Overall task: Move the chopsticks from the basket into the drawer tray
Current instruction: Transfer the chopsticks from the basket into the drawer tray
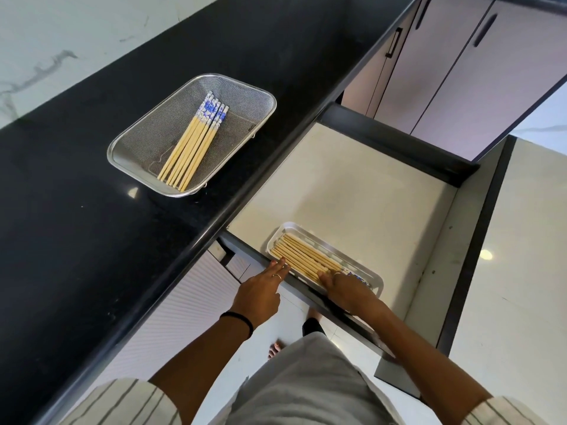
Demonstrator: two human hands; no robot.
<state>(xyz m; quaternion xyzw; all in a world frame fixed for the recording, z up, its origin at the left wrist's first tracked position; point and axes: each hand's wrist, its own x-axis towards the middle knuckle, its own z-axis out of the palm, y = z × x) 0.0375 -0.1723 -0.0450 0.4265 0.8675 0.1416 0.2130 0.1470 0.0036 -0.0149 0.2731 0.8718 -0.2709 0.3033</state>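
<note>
At the upper left of the frame a marbled white wall (46,41) meets the black tabletop (92,225), which runs diagonally from lower left to upper right. On it sits a steel mesh basket (254,96), left of centre, holding a bundle of chopsticks (191,142). They lie side by side, long axis slanting from the lower left to the upper right, with the blue-and-white patterned ends toward the upper right and the plain tips toward the basket's near corner.

The tabletop's rounded front edge stands between the basket and the open drawer (352,194) to its right. Low in the centre, the left hand (260,289), a black band on its wrist and a ring on one finger, rests with straight fingers (280,266) on the drawer's dark side rail, touching the near-left corner of the drawer tray (283,230) and gripping nothing.

The metal tray lies in the drawer's near-left part, against that rail. The second batch of chopsticks (302,256) lies in it, long axis running from upper left to lower right, patterned ends toward the lower right. The right hand (343,286) lies palm-down on their lower-right ends, its fingers flat and loosely spread, pressing rather than curling round them.

At the upper right stand pale cabinet doors (460,72) with dark handles, and a pale tiled floor (521,271) at the right edge.
</note>
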